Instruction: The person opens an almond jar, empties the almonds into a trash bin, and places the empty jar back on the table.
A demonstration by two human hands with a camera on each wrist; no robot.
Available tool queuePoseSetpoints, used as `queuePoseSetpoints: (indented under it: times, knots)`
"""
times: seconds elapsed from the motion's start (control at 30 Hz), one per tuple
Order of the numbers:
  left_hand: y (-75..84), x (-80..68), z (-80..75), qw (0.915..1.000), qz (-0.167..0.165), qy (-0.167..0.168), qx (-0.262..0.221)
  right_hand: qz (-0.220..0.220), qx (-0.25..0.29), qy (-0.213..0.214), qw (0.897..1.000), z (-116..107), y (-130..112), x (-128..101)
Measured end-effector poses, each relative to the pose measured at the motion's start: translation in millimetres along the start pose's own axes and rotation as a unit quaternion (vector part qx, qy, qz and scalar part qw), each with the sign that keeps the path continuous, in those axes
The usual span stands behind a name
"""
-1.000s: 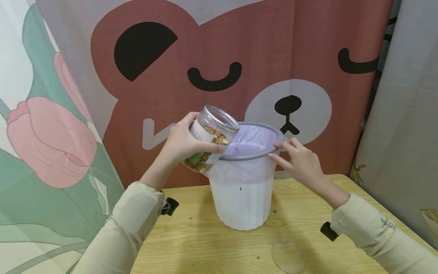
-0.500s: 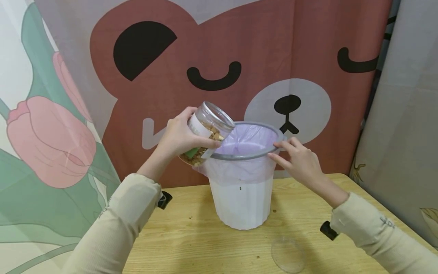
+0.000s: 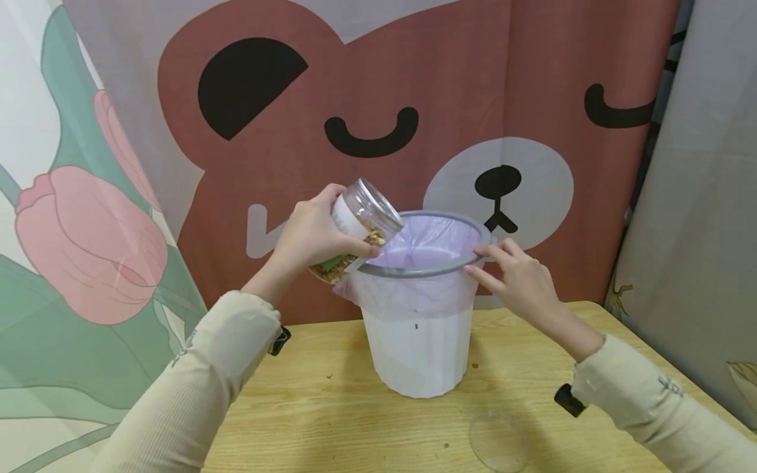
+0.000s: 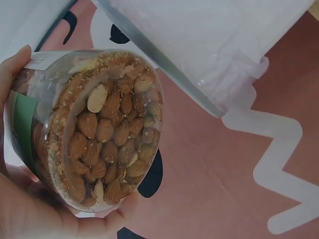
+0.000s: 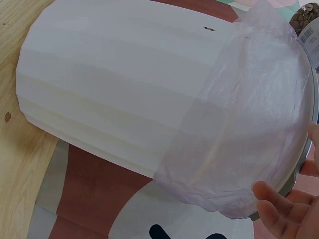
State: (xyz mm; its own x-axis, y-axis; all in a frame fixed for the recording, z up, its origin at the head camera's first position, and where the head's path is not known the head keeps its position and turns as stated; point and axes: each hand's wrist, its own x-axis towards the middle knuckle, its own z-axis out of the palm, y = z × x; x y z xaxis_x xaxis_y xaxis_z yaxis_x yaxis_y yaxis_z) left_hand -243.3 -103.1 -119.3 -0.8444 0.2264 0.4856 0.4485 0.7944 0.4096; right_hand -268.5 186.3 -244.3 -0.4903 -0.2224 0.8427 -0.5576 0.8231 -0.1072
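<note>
My left hand (image 3: 307, 233) grips one tilted jar (image 3: 355, 226) of almonds; my right hand (image 3: 520, 279), fingers extended, touches one bin (image 3: 420, 341).

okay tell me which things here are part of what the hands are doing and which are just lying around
In use:
left hand holding the jar of almonds, tipped over the bin
right hand steadying the bin at its grey rim
purple liner bag

Lying about:
clear lid on the table
bear curtain behind

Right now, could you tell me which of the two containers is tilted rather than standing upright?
The clear nut jar, which the left hand grips, mouth tipped over the grey rim. The white bin stands upright on the table.
</note>
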Motion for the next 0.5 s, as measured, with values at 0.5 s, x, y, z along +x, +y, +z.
queuePoseSetpoints:
  times: [0.5]
  knots:
    - [4.3, 5.7, 8.1, 0.9915, 0.012, 0.004, 0.130, -0.008, -0.005, 0.006, 1.000, 1.1, 0.2, -0.4]
